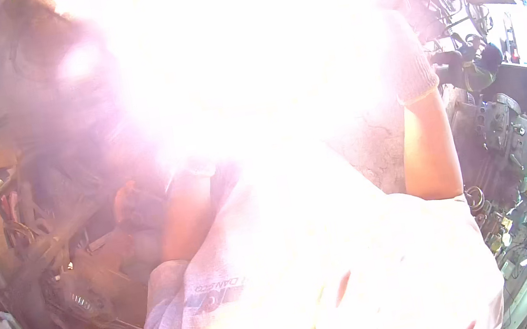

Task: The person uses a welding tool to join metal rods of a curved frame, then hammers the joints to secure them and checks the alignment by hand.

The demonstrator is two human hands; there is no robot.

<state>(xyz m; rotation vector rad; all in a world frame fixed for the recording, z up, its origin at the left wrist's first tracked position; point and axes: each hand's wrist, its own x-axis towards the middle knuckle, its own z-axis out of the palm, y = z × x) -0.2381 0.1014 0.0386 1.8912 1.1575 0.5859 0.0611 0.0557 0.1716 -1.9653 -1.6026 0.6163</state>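
Pale shirt [317, 258] filled the foreground. Beyond it, white glare [254, 51] hid both hands past the right glove [418, 79] and left cuff [202, 169]; whether either grip was spread or pinching, I couldn't tell. Anything held was hidden beyond the shirt, its weight, stiffness and best hold unjudgeable.

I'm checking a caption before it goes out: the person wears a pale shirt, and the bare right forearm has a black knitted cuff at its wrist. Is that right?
Not quite: the knitted cuff is pale, not black, as the head view shows. The pale shirt and bare right forearm are correct.
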